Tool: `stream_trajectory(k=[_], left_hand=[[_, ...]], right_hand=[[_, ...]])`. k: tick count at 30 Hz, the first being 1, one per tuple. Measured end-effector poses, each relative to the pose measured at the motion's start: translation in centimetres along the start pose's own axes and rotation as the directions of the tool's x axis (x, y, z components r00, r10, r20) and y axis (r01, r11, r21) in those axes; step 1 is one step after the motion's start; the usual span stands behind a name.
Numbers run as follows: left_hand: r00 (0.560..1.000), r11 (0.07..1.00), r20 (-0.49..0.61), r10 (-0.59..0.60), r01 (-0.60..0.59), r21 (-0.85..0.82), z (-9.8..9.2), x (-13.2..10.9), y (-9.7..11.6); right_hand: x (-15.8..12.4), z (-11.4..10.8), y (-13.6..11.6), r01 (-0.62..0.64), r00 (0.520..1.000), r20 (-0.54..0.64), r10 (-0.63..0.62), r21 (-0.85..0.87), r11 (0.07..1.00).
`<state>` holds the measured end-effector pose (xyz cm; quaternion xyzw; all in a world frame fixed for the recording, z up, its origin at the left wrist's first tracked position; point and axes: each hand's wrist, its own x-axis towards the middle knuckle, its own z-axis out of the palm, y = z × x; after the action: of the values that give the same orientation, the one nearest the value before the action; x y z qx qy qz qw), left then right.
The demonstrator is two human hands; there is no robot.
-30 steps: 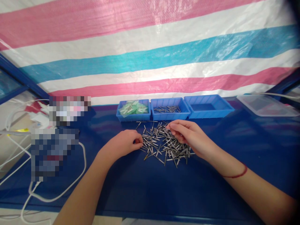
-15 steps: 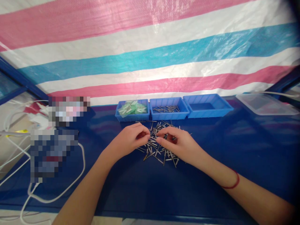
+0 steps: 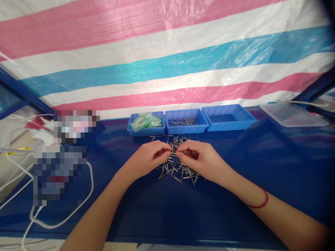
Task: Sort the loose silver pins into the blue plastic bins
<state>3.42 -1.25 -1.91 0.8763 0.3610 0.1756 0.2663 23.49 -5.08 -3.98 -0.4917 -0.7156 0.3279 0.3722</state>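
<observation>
Thin metal rods (image 3: 188,170) are heaped on the blue table (image 3: 154,216), in front of a row of three blue bins, and the pile is partly covered by both hands. Over its middle, the fingertips of the left hand (image 3: 145,158) and right hand (image 3: 206,158) are brought nearly together. On each hand the thumb and forefinger are drawn into a narrow pinch, but whether a rod is held between them cannot be told. At this spot, a rod is probably best gripped lightly near one end, so that its neighbours are not dragged along; with the tips kept low and the wrists steady, slips should be limited.

Just behind the pile, more rods are held in the middle bin (image 3: 187,130); green and white pieces are contained in the left bin (image 3: 146,132), and the right bin (image 3: 231,126) is set beside them. Farther right, a translucent plastic piece (image 3: 293,116) is laid flat. A white cable (image 3: 91,181) is looped at the left, and the back is closed off by a striped sheet (image 3: 157,69).
</observation>
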Motion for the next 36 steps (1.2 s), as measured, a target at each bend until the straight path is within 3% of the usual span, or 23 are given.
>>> stream_trajectory(k=[4,10,20,31,36], left_hand=[[0.998,0.998,0.024,0.058,-0.057,-0.035,0.3,0.1,0.0],[0.998,0.997,-0.055,-0.033,0.029,-0.074,1.0,0.2,0.6],[1.0,0.997,-0.02,-0.024,0.022,-0.072,1.8,0.3,1.1],[0.977,0.993,-0.204,-0.066,0.044,-0.108,1.0,0.1,1.0],[0.967,0.998,-0.248,-0.062,0.062,-0.008,0.1,0.0,1.0]], right_hand=[[0.0,0.0,0.0,0.016,0.998,-0.061,-0.016,-0.009,1.0],[0.0,0.2,-0.1,-0.063,0.982,-0.171,0.075,0.077,0.995],[-0.3,0.2,-0.5,0.033,0.989,-0.145,-0.03,0.015,0.999],[0.0,-0.2,0.3,0.092,0.989,-0.113,-0.092,-0.006,0.996],[0.4,0.5,0.5,-0.016,0.999,-0.043,0.02,0.093,0.996]])
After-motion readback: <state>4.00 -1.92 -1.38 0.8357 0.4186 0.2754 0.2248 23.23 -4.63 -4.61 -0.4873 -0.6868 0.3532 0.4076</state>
